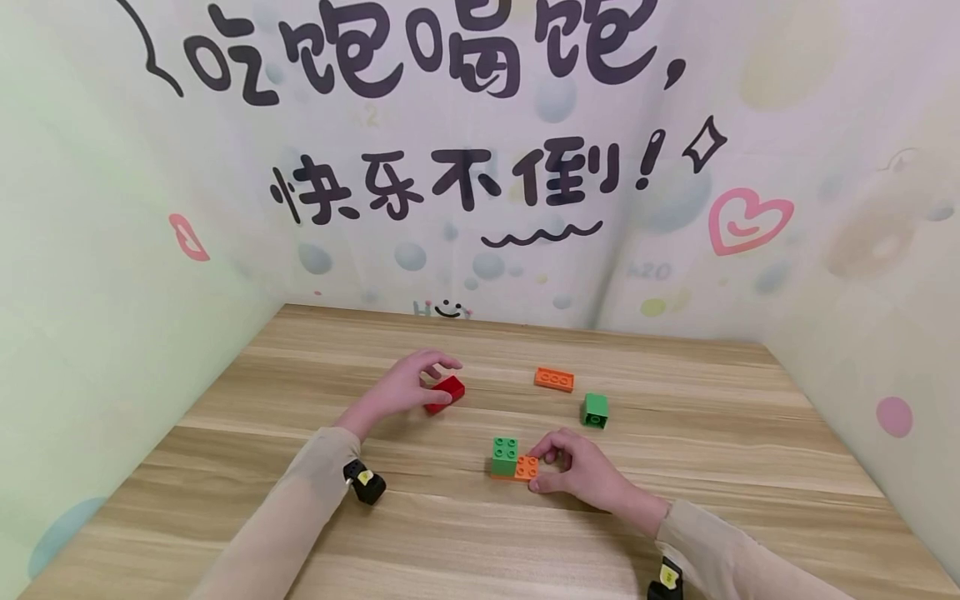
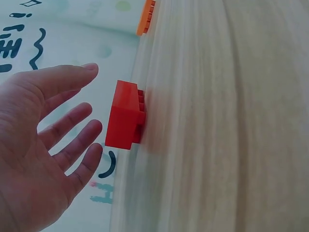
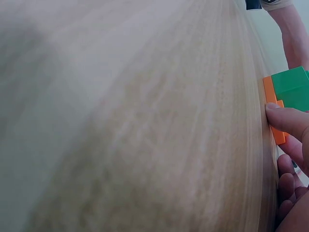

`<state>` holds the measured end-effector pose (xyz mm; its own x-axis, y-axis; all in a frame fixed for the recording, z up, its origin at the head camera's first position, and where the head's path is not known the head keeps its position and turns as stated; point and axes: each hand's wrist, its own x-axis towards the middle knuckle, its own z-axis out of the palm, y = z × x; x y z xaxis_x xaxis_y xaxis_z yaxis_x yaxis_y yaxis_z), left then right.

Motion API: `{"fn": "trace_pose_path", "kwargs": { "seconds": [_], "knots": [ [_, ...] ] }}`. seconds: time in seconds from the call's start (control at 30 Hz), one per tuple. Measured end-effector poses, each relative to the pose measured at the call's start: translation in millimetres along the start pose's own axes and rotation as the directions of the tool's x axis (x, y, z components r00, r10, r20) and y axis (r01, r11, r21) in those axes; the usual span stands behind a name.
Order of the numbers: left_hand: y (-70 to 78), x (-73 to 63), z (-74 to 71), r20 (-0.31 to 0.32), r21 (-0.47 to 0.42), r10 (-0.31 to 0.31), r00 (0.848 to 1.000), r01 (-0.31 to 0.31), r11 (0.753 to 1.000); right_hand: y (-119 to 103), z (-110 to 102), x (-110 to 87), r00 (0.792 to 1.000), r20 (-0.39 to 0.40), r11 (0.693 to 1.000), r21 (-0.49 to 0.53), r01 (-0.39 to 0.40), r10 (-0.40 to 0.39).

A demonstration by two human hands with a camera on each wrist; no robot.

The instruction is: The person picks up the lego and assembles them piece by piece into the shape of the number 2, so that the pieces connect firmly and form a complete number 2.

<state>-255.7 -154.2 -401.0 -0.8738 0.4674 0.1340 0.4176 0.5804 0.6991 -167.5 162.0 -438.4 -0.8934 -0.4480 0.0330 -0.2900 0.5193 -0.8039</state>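
Note:
In the head view a red brick [image 1: 447, 393] lies on the table with a smooth face up. My left hand [image 1: 408, 384] is around it, fingers spread; the left wrist view shows a gap between those fingers and the red brick [image 2: 124, 115], whose studs point down to the tabletop. Thumb and fingers of my right hand [image 1: 581, 471] pinch the right end of an orange plate [image 1: 527, 467]. A green brick [image 1: 505, 456] sits on the plate's left half, studs up. The right wrist view has the thumb against the orange plate [image 3: 269, 89], beside the green brick [image 3: 290, 89].
Behind the right hand a loose green brick [image 1: 596, 411] stands with its hollow side facing forward. Farther back lies another orange plate [image 1: 554, 379], hollow underside up. A printed cloth wall [image 1: 465, 275] borders the wooden table [image 1: 420, 533] at the back.

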Motion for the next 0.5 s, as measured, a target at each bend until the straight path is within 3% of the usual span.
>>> {"fn": "trace_pose_path", "kwargs": {
  "seconds": [0.5],
  "knots": [
    [-11.8,8.9,4.7,0.045,-0.003,-0.021,0.999,0.021,1.000,0,0,-0.1,1.000,-0.002,1.000,-0.013,-0.006,0.006]
  ]
}}
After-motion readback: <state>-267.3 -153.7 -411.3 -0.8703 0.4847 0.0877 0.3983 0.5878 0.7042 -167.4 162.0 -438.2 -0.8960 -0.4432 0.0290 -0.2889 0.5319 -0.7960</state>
